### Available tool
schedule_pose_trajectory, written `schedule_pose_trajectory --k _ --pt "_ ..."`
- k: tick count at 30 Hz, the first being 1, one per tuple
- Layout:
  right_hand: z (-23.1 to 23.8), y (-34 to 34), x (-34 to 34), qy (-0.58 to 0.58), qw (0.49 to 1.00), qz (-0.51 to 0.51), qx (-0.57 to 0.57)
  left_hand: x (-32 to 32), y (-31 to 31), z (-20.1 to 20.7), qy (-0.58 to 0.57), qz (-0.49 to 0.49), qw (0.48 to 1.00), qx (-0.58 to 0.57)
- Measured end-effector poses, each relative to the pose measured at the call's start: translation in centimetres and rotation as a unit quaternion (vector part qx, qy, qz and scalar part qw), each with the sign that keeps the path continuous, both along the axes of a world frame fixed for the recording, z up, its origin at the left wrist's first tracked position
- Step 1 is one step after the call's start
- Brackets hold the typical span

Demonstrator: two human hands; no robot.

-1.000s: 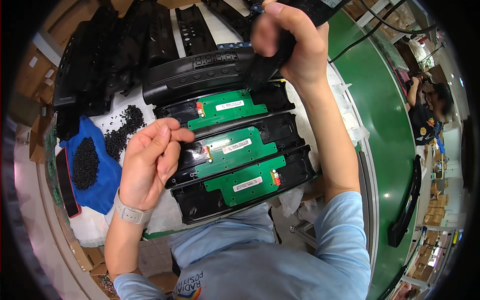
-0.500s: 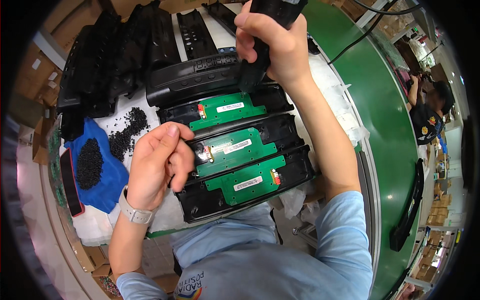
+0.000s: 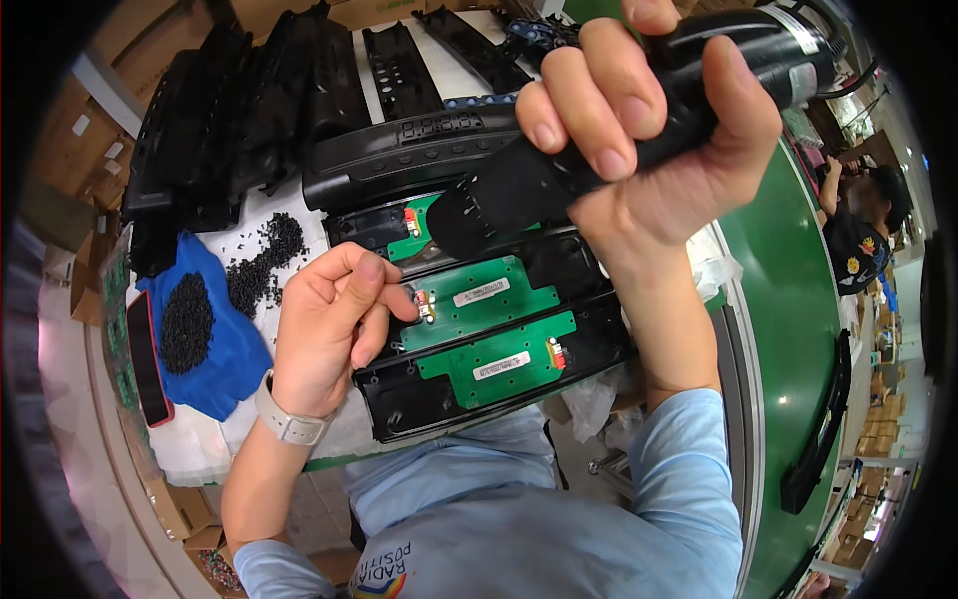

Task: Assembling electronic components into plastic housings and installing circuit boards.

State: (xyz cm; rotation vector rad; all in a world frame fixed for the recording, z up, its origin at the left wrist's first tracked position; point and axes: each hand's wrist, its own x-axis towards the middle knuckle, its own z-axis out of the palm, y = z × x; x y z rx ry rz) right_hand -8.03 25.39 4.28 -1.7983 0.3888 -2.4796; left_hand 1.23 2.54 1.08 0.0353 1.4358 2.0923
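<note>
My right hand [image 3: 664,170] is wrapped round a black corded electric screwdriver [image 3: 489,195]. The tool slants, its broad nose down to the left over the farthest of three black plastic housings and partly covering that one's green circuit board [image 3: 404,247]. Its tip is hard to make out. At the left end of the middle circuit board [image 3: 499,268], my left hand [image 3: 334,319] has thumb and fingers pinched together; whatever they may hold is too small to see. Nearest me lies another housing [image 3: 399,409] with its green board [image 3: 504,384] and a red-and-white connector [image 3: 556,352].
Small black screws [image 3: 188,324] are heaped on a blue cloth [image 3: 235,364], with more loose ones [image 3: 279,240] beside it. A red-edged phone [image 3: 148,369] lies at the left. Black plastic shells [image 3: 269,110] stand behind. A green conveyor [image 3: 778,290] runs at right, near another person [image 3: 858,235].
My right hand has come nearer and to the right, and the screwdriver has tipped from steep to slanting, nose leftward. The left hand has shifted slightly right, still pinched.
</note>
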Motion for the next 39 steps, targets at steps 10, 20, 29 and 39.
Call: schedule_pose_trajectory --k 10,20,29,39 --pt "0.4 -1.5 3.8 -0.142 0.990 -0.026 0.006 0.6 1.2 -1.0 0.034 0.029 0.998 -0.033" --pt "0.7 -1.4 5.8 -0.289 0.956 -0.057 0.007 0.7 1.5 -1.0 -0.013 0.030 0.999 -0.011" --pt "1.3 -0.7 7.7 -0.408 0.909 -0.089 0.007 1.0 2.0 -1.2 0.004 -0.005 0.999 -0.039" --pt "1.3 1.2 4.2 -0.432 0.850 -0.246 0.174 0.1 2.1 -0.9 0.060 0.129 0.990 -0.023"
